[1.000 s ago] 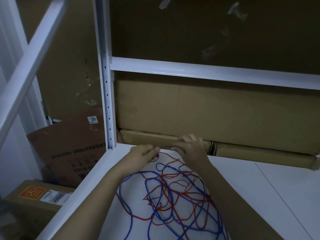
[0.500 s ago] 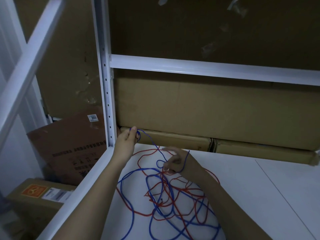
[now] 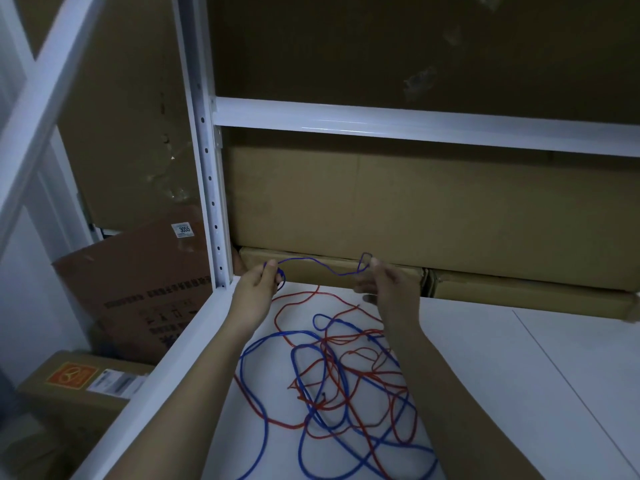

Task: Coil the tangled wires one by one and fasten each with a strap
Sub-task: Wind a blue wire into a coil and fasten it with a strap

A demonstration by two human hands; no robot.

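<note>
Two bare hands are raised over a white bench [image 3: 502, 375], stretching a short length of thin blue wire [image 3: 311, 263] between them near the bench's far edge. The left hand [image 3: 256, 289] pinches the wire at its fingertips, with a small loop hanging just below the grip. The right hand [image 3: 388, 289] pinches a small upright bend of the same wire; its other fingers look loosely curled. The span between the hands sags a little and hangs clear of the bench. The remainder of the blue wire trails down into a loose heap on the bench, where it is crossed many times over by a thin red wire [image 3: 363, 375]. No strap can be seen anywhere. Behind the hands stand brown cardboard boxes [image 3: 381, 209] and the white metal frame of a shelving rack [image 3: 207, 168]. The step in hand appears to be starting the first coil of the blue wire. It would go best if the left hand keeps the starting loop at an even size while the right hand feeds wire in slowly, lifting each length free of the red wire rather than tugging. A hard pull would likely tighten the crossings into knots and drag the red wire along.
</note>
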